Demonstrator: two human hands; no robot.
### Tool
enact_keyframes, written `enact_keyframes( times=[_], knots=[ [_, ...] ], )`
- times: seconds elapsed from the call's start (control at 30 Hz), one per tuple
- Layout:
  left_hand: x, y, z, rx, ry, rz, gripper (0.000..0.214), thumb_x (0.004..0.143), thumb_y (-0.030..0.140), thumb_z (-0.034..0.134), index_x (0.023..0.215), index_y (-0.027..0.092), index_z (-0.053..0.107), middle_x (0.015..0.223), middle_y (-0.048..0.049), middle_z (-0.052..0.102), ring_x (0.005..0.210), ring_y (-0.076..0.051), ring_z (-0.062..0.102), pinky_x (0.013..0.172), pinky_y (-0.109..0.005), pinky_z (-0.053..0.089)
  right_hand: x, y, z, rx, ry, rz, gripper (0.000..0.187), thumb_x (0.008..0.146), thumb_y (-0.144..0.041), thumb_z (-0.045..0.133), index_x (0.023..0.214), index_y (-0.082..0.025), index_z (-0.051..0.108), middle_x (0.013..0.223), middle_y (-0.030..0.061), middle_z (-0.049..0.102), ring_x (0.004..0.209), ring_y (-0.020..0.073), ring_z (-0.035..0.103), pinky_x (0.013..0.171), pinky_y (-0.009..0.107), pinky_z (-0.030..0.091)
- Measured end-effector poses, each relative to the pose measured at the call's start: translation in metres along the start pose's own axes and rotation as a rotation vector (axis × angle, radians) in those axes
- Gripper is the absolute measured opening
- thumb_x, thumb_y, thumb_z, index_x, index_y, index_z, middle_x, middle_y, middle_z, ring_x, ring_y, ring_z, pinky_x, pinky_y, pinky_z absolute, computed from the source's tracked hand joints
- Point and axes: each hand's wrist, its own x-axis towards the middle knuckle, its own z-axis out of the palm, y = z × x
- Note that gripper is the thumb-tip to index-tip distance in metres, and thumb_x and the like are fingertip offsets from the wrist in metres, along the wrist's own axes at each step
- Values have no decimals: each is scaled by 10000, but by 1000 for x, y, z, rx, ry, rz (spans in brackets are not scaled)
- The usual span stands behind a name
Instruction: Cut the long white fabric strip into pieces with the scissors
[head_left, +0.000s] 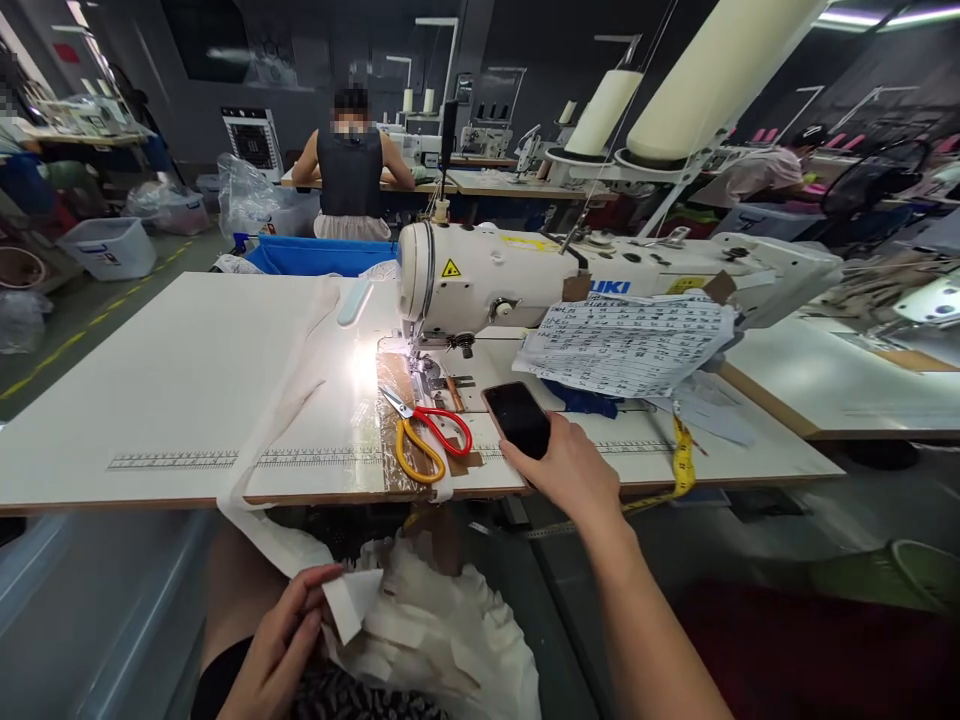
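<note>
In the head view, the right arm is being held out from the lower right, angled up and to the left, with the back of the right hand (579,462) turned upward. A phone (517,418) is being gripped by its near end, between thumb and fingers, above the front part of the white table (172,380); whether the tabletop is being touched by it cannot be told. The left hand (281,635) is being held low before the lap, its fingers bent, and a white folded piece (352,603) is being pinched between thumb and fingertips. A white fabric strip (244,500) is being draped over the table's front edge toward this hand, while gathered white fabric (450,640) is being supported on the lap. Scissors (424,440) are being left lying between the phone and the strip, in front of the sewing machine (487,270).

Behind the table, white material is being shown along the rim of a blue bin (322,255). Clear plastic is being held in a tub (184,215) on the left floor, beside another translucent tub (112,248). A green basket (892,578) is being partly shown at lower right, its contents indistinct.
</note>
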Motion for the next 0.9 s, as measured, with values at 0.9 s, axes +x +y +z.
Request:
enact_keyframes(
  times=[0.9],
  knots=[
    [10, 32, -8, 251, -164, 135, 244, 894, 412, 498, 823, 207, 609, 673, 5, 645, 624, -126, 611, 606, -178, 476, -15, 22, 20, 708, 487, -531, 216, 934, -260, 441, 1064, -238, 612, 939, 50, 687, 960, 237, 583, 862, 407, 425]
  ],
)
